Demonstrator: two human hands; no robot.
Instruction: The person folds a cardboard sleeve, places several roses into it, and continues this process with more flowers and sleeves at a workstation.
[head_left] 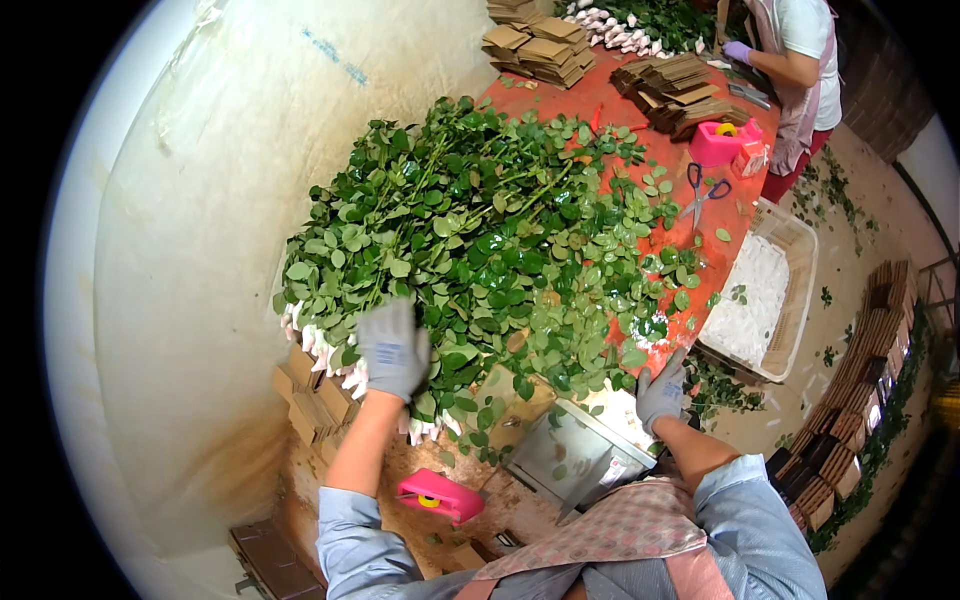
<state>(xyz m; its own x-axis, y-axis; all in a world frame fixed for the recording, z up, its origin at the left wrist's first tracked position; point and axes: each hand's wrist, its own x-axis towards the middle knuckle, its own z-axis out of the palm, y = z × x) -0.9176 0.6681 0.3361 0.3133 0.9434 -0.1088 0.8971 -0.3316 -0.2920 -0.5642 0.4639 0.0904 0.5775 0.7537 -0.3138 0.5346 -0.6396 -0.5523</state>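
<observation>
Lying loose on red desk (562,97), many leafy stems (480,225) are prob. left; done part unclear. L hand (394,350) is on stems, R hand (662,391) at desk edge; can't tell if fingers grasp.

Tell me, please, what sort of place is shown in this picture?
Probably a flower-packing workroom: a large heap of leafy stems covers much of a red table, which also holds stacked cardboard pieces and scissors.
</observation>
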